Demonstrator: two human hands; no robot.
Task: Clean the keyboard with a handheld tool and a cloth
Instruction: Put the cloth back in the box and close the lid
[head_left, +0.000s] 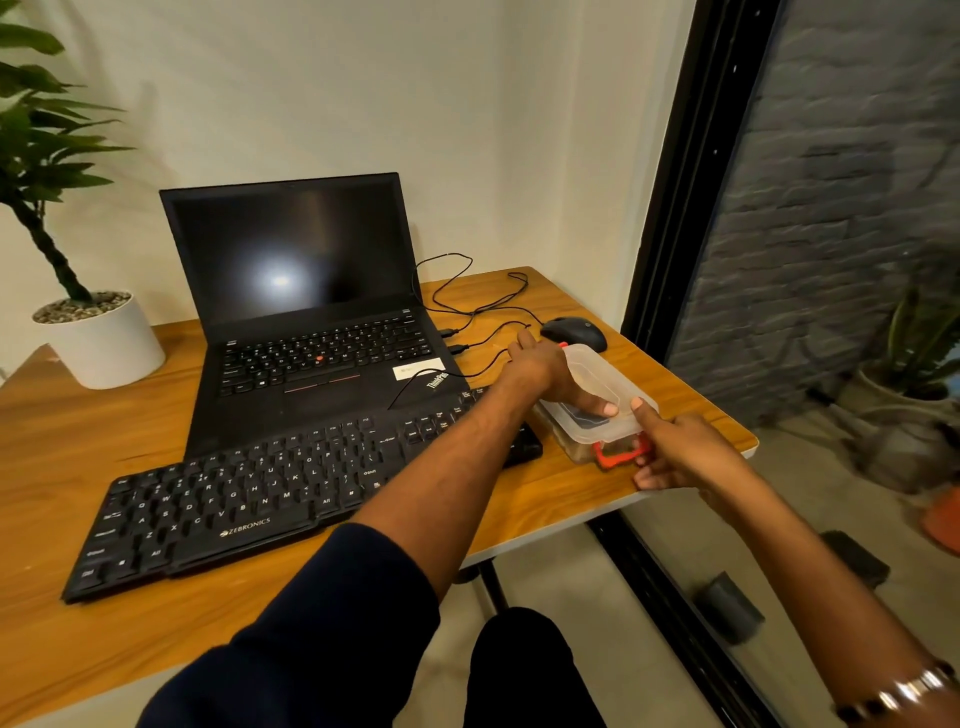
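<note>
I see the keyboard (291, 488) lying on the bench (571, 499), untouched. Just right of it, my left hand (540, 369) presses the clear box's lid (597, 387), while my right hand (675, 452) pinches its red latch (618, 454). The box looks light and slippery, contents possibly tools; I'd grip its edges.
</note>
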